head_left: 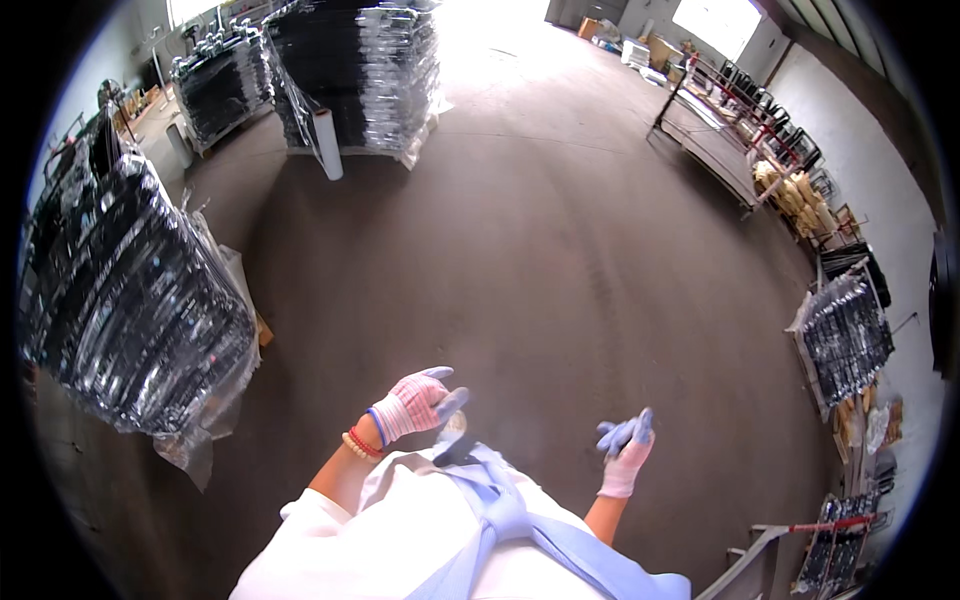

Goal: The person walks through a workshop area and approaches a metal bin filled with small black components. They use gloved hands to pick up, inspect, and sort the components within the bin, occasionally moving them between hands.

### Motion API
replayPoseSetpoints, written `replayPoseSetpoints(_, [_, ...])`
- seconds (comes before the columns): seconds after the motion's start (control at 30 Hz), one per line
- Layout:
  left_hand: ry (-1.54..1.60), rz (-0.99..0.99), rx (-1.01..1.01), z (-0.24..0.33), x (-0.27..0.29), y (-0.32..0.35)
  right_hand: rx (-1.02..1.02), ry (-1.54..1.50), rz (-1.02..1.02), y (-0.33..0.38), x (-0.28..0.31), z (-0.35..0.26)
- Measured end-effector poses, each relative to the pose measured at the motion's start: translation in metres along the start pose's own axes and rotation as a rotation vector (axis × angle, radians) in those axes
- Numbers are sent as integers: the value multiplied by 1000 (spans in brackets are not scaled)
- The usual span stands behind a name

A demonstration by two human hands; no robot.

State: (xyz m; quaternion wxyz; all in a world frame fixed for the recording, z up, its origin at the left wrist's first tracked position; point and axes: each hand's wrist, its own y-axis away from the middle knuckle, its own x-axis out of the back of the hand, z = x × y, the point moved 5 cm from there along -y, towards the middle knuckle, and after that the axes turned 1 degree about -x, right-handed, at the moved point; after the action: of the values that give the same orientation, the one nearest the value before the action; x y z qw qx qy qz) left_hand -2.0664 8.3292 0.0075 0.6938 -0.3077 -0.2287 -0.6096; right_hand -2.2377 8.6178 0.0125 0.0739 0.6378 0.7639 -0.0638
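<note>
My left hand [415, 403] is in front of my body, in a pink-and-white knit glove with blue-grey coated fingertips. Its thumb and fingers are apart, and nothing lies between them. Beaded bracelets circle that wrist. Lower on the other side, my right hand [628, 455] wears a matching glove. Its fingers are loosely bent and spread, with no object in them. Neither hand touches any goods. Closest to the left hand stands a film-wrapped stack of black items [150, 290]. Farther off, a white roll of stretch film [327, 145] leans at another wrapped black stack [340, 70].
Brown concrete floor [480, 250] stretches ahead. Another wrapped stack [215, 90] stands at the far left. A flat cart with red rails [710, 140] is at the far right. Along the right wall are a wrapped bundle [848, 335] and a metal frame with a red bar [800, 527].
</note>
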Motion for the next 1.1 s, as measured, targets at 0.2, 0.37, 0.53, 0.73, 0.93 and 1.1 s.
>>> replayPoseSetpoints(0.2, [-113,254,179,-93,84,-80,103,80,-446,-182,-184,-33])
replayPoseSetpoints(0.37, [155,359,661,-204,110,-143,27,138,-850,-284,-297,0])
replayPoseSetpoints(0.53, [264,453,782,-306,163,-263,-132,273,-821,-414,-356,28])
replayPoseSetpoints(0.73, [-178,411,-63,-328,247,-535,-21,306,-410,-579,-356,29])
replayPoseSetpoints(0.93, [-55,79,-289,-366,265,-760,-16,30,-52,-715,-363,85])
replayPoseSetpoints(1.1, [-243,-46,0,-500,292,-867,-69,-5,-37,-885,-435,119])
